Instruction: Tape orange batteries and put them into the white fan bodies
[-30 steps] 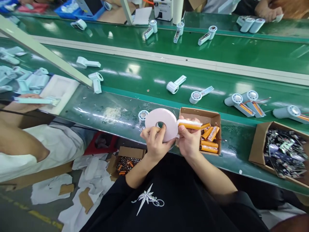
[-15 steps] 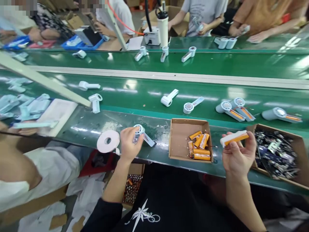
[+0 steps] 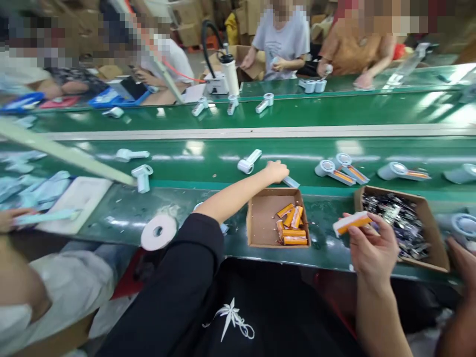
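My left hand (image 3: 278,171) reaches across to the green belt and is closed over the head of a light-blue handheld fan; its handle (image 3: 291,182) sticks out towards the lower right. Under my left forearm, another light-blue fan (image 3: 223,228) lies on the bench, mostly hidden. Raised over the bench on the other side, my right hand (image 3: 374,243) pinches an orange battery (image 3: 352,224) with a white strip along it. Between my hands stands an open cardboard box (image 3: 262,223) with several orange batteries (image 3: 293,237).
A white tape roll (image 3: 159,233) lies on the bench at left. At right is a carton of small dark parts (image 3: 399,225), with a neighbour's hand (image 3: 463,258) beyond it. More fans (image 3: 250,161) lie on the belt. A slanted pale post (image 3: 67,148) crosses at left.
My left hand has left the fan on the bench and moved forward and right to a fan on the belt. My right hand still holds the battery. The view has shifted.
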`<action>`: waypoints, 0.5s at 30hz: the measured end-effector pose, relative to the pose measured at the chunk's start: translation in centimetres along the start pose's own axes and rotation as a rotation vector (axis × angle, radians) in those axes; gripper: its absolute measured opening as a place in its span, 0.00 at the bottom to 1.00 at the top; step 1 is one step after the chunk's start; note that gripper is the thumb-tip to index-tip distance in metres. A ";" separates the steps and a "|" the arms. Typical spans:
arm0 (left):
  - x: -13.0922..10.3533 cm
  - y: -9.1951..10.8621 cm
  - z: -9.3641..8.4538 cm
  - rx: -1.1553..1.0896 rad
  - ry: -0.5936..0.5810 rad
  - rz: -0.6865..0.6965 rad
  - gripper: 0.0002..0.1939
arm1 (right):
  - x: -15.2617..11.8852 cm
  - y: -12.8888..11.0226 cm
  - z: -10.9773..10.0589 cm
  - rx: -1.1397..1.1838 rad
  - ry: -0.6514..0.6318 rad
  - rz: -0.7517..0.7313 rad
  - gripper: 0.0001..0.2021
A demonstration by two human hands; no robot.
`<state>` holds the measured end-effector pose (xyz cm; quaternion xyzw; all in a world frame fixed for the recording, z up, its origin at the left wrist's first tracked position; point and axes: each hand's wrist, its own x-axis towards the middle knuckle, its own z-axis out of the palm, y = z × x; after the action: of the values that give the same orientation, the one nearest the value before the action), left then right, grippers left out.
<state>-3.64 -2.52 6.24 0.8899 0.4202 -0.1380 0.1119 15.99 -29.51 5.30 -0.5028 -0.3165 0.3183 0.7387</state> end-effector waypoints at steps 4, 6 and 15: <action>0.8 -0.7 -0.2 -0.075 -0.030 0.009 0.17 | 2.9 0.5 2.0 -0.054 -0.001 -0.173 0.25; 1.2 -1.3 -0.5 -0.116 -0.030 0.030 0.13 | 5.2 1.2 4.8 -0.121 -0.052 -0.225 0.23; 2.3 -2.0 1.1 -0.197 0.169 0.011 0.17 | 14.6 7.2 13.8 -1.148 -0.762 -0.235 0.17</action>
<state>-4.01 0.02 4.28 0.8852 0.4350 -0.0200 0.1639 12.78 -8.43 4.68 -0.6295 -0.7238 0.1728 0.2234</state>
